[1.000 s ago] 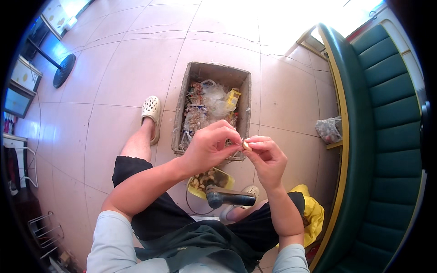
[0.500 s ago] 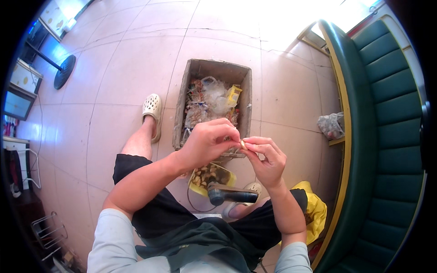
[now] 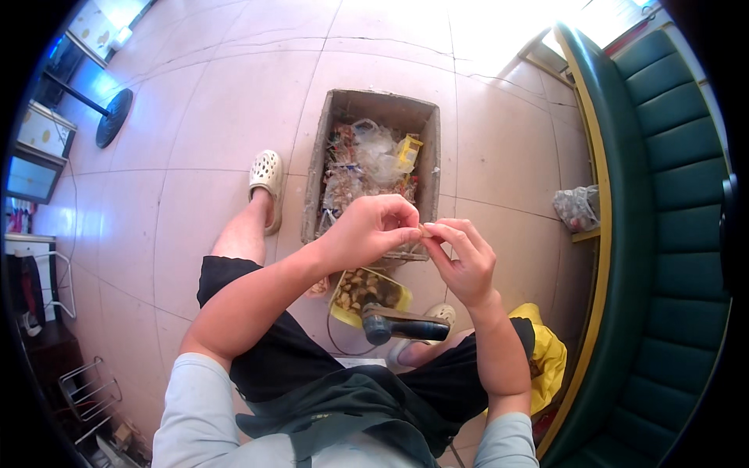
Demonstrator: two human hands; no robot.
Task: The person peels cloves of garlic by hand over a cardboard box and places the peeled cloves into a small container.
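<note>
Over the near end of a grey bin, my left hand (image 3: pixel 374 232) and my right hand (image 3: pixel 466 261) meet fingertip to fingertip. Both pinch a small tan piece (image 3: pixel 425 231), mostly covered by the fingers, so its kind is unclear. Below the hands, between my legs, sits a yellow container (image 3: pixel 404 299) with several similar tan-brown pieces (image 3: pixel 361 287). A dark rounded object with a bar-like arm (image 3: pixel 409 325) stands over its near side. The grey bin (image 3: pixel 314 186) holds crumpled clear plastic, brownish scraps and a yellow packet (image 3: pixel 408 154).
A dark green padded bench (image 3: pixel 624 195) runs along the right. Beside it lie a clear plastic bag (image 3: pixel 576 208) and a yellow bag (image 3: pixel 549 363). A round black stand base (image 3: pixel 115 118) and a metal rack (image 3: pixel 90 390) are at the left. Pale tiles (image 3: pixel 218 109) cover the floor.
The fingers of both hands have shifted slightly around the small piece, which shows less than before. The whole view has moved a little; the bin and container stay in place.
</note>
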